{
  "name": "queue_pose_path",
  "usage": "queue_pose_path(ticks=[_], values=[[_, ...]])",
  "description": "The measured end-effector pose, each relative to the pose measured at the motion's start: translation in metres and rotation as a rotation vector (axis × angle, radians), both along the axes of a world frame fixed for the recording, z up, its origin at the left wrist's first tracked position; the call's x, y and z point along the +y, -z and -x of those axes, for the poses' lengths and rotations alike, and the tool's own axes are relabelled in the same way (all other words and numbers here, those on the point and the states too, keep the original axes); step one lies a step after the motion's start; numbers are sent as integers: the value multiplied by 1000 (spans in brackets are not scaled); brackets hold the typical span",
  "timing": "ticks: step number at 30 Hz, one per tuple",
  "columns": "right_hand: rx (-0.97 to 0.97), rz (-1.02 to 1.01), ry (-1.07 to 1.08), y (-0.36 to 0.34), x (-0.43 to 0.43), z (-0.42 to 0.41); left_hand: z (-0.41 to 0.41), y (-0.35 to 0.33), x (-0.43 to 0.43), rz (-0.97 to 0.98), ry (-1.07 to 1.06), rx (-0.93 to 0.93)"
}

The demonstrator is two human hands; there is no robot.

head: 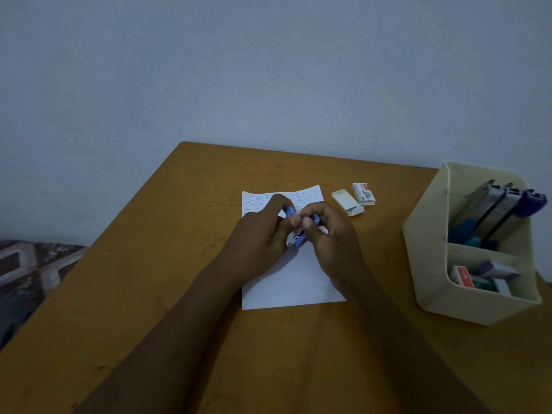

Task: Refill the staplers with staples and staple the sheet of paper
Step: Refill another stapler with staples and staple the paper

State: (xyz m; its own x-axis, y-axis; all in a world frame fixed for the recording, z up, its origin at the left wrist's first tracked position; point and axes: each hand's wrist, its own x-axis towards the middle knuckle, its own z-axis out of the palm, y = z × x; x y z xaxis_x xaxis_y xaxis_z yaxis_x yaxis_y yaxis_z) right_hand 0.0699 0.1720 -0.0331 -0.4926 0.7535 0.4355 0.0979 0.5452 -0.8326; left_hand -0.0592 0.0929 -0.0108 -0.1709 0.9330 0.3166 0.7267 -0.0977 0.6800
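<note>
While left hand (263,234) and right hand (333,240) curl fingers round the blue stapler (296,238) – held over the sheet of paper (294,282), toward the worktop (179,264) far edge – risk: crowded grip slips, staples misfeed or scatter.

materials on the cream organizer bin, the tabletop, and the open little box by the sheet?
Organizer bin: looks like moulded plastic, matte cream, with rounded corners and thin even walls.
Tabletop: probably wood or laminate, matte ochre brown, with scuffs and dark specks; the dim light leaves this open.
Open staple box: thin card, pale and matte, with folded end flaps.
</note>
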Motion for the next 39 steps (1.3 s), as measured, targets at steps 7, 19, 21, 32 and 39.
queue_pose_path(ticks=[7, 19, 21, 32, 39], values=[[155, 261, 15, -6, 0, -2, 2, -5, -1, -19, -26, -193], [527, 706, -27, -17, 4, -9, 16, -7, -9, 53, -48, -142], [573, 735, -83, -18, 4, -11, 13, -7, -8, 82, -22, -125], [653, 821, -316, -15, 7, -7, -4, -9, -4, 233, 67, -615], [421, 676, -191, -14, 2, -6, 6, -5, -2, 71, -39, -423]])
